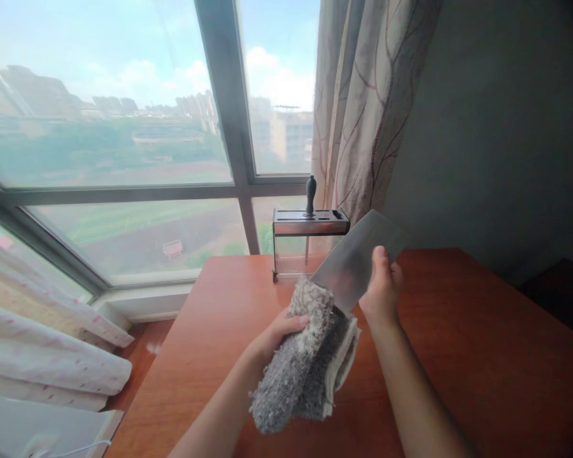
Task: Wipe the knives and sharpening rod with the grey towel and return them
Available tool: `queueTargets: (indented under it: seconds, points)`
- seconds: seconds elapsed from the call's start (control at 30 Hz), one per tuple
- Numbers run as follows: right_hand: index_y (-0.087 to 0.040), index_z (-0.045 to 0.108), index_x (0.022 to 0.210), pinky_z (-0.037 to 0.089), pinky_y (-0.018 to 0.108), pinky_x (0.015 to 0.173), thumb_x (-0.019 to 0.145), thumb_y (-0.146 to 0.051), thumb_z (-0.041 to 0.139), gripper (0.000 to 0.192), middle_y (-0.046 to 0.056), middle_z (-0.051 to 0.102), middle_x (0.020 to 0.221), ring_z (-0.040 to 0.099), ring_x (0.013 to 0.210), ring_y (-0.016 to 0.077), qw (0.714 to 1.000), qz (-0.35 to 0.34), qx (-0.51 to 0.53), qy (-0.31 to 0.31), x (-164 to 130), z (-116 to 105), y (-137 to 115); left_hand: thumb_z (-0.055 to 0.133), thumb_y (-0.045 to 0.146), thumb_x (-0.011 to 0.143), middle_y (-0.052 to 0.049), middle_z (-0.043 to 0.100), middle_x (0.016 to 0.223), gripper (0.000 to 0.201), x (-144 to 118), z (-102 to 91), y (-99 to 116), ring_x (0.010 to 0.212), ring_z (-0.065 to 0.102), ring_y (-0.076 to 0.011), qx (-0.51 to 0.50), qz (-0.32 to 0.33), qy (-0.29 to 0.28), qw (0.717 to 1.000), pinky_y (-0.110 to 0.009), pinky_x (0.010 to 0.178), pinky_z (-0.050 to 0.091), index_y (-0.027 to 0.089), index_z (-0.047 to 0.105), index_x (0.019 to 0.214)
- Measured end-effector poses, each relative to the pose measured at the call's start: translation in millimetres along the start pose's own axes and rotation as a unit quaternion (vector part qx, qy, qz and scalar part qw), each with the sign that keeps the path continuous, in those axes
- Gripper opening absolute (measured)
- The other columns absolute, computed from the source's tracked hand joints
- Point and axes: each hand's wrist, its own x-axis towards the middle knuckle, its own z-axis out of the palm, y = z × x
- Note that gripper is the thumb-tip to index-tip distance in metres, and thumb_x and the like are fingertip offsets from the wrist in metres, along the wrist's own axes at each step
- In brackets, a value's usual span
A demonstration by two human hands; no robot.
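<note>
A grey fluffy cloth, folded and hanging in thick layers, is gripped by my left hand, with the thumb lying on top. My right hand is closed on the wide flat metal blade of what looks like a cleaver, its thumb pressed on the blade's face near one edge. The blade tilts up to the right, and its lower left end meets the top of the cloth. No handle shows. Behind the blade stands a knife holder with slots on top and clear sides; a dark-handled tool sticks up out of it.
Both hands are above a reddish-brown wooden table. Beyond its far edge are a large window and a patterned curtain. A dark wall rises on the right. Another light curtain hangs low at the left.
</note>
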Motion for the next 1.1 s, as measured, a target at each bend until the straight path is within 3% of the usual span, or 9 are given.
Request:
queueTargets:
  seconds: [0.07,0.2,0.33,0.43,0.73,0.97,1.1]
  points:
    - [-0.018,0.053,0.069,0.042,0.023,0.052,0.078,-0.049,0.065,0.034,-0.004,0.049,0.062,0.047,0.058,0.0118,0.999,0.020,0.029,-0.024,-2.2,3.1,1.0,0.072,0.034,0.062,-0.014,0.073,0.097,0.062,1.9,-5.6,-6.1,0.092,0.068,-0.0318,-0.022,-0.026,-0.043,0.999,-0.037,0.081,0.050,0.010,0.061,0.118]
    - [-0.018,0.052,0.069,0.038,0.021,0.052,0.079,-0.047,0.066,0.034,-0.005,0.047,0.062,0.043,0.057,0.0091,0.995,0.052,0.040,-0.071,-9.1,8.5,5.2,0.072,0.037,0.057,-0.015,0.074,0.093,0.063,11.3,-17.8,-23.1,0.094,0.067,-0.0348,-0.040,-0.015,-0.106,0.993,-0.039,0.085,0.049,0.007,0.066,0.112]
    - [-0.018,0.050,0.067,0.033,0.021,0.048,0.078,-0.050,0.065,0.037,-0.005,0.046,0.060,0.040,0.053,0.0089,0.990,0.077,0.011,-0.116,-9.3,7.4,10.8,0.069,0.033,0.057,-0.014,0.074,0.094,0.061,14.5,-22.6,-31.6,0.096,0.067,-0.0350,-0.056,-0.009,-0.101,0.993,-0.039,0.087,0.049,0.007,0.066,0.112]
    - [-0.019,0.047,0.066,0.025,0.022,0.044,0.080,-0.052,0.064,0.039,-0.006,0.041,0.058,0.030,0.049,0.0073,0.990,0.059,-0.028,-0.122,-3.0,1.5,14.2,0.069,0.030,0.057,-0.014,0.074,0.094,0.061,9.9,-18.7,-29.3,0.094,0.068,-0.0338,-0.061,-0.024,-0.088,0.994,-0.038,0.084,0.050,0.007,0.065,0.114]
    - [-0.019,0.046,0.062,0.029,0.023,0.047,0.081,-0.055,0.060,0.043,-0.005,0.039,0.056,0.036,0.052,0.0095,0.989,-0.026,-0.127,-0.070,18.0,-17.4,12.2,0.081,0.026,0.056,-0.011,0.072,0.099,0.067,2.8,2.1,-12.7,0.094,0.066,-0.0286,0.030,-0.016,-0.065,0.997,-0.033,0.082,0.050,0.012,0.061,0.119]
    - [-0.018,0.048,0.061,0.036,0.023,0.048,0.079,-0.054,0.062,0.043,-0.006,0.041,0.056,0.038,0.051,0.0093,0.991,-0.039,-0.129,-0.013,31.3,-25.3,11.9,0.081,0.029,0.065,-0.011,0.068,0.113,0.066,3.9,-0.3,0.4,0.100,0.063,-0.0264,0.126,0.001,-0.089,0.988,-0.034,0.086,0.047,0.016,0.057,0.125]
    - [-0.016,0.054,0.066,0.037,0.023,0.047,0.076,-0.052,0.065,0.039,-0.004,0.048,0.060,0.044,0.053,0.0105,0.993,-0.052,-0.099,0.042,43.4,-31.6,8.4,0.080,0.026,0.066,-0.009,0.068,0.111,0.063,2.2,0.9,4.3,0.099,0.062,-0.0247,0.157,0.010,-0.088,0.984,-0.032,0.086,0.046,0.016,0.058,0.124]
